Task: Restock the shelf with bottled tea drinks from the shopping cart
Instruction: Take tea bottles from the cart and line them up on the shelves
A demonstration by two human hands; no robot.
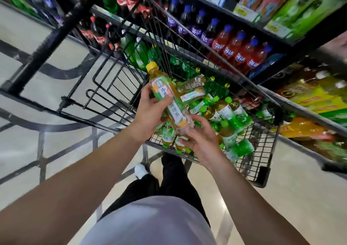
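The left hand grips a tea bottle with a yellow cap around its middle, holding it tilted above the shopping cart, cap pointing away from the person. The right hand sits just below the bottle's base, fingers spread and loosely bent; its fingertips seem to touch the base, though the blur there makes contact hard to confirm.

Directly under and to the right of both hands, green-capped tea bottles lie heaped in the cart's basket, some overlapping. Beyond the left hand, the cart's folded wire seat flap stands between the hands and the floor. Past the cart, further from the hands, the shelf carries rows of purple soda bottles and red soda bottles, with green bottles seen through the cart's wire wall. To the right of the right hand, lower shelf goods are smeared by motion and cannot be read. The person's dark trousers and one white shoe show below the hands, partly hidden by the pale shirt.
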